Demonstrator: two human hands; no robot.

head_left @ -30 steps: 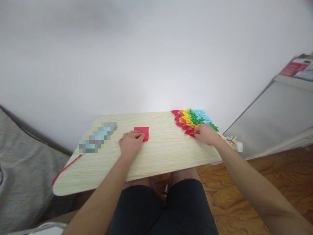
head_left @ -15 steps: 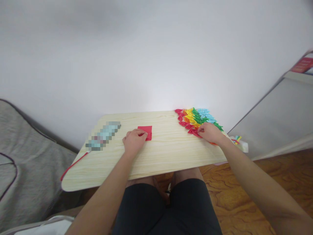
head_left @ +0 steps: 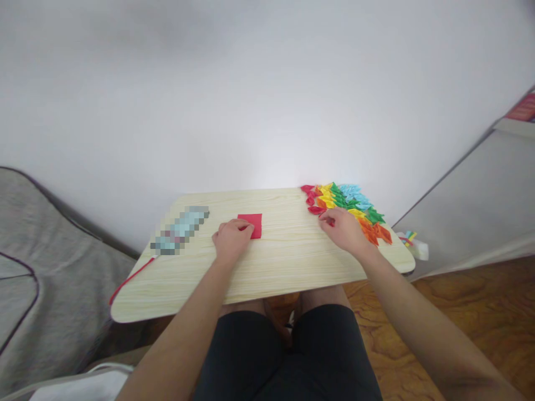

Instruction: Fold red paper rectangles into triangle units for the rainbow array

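A square sheet of red paper (head_left: 257, 224) lies flat on the light wooden table (head_left: 284, 262). My left hand (head_left: 233, 239) rests over its left side, thumb and fingers pressed together on it. On the right part of the table, several folded paper pieces lie in slanting rows by colour: red (head_left: 316, 210), orange (head_left: 371, 229), yellow (head_left: 327, 196), green (head_left: 371, 214) and light blue (head_left: 353, 193). My right hand (head_left: 340, 227) is at the front of the red row, its fingers closed around a red folded paper piece, mostly hidden by them.
A blurred-out flat object (head_left: 181, 229) with a red cord (head_left: 131, 277) lies on the table's left side. White wall (head_left: 251, 111) stands behind the table. Colourful strips (head_left: 409, 238) show past the right edge, and grey fabric (head_left: 62, 289) is at far left.
My right hand has shifted left along the red row, uncovering orange pieces behind it. My left hand stays on the red paper. The whole view has swung slightly.
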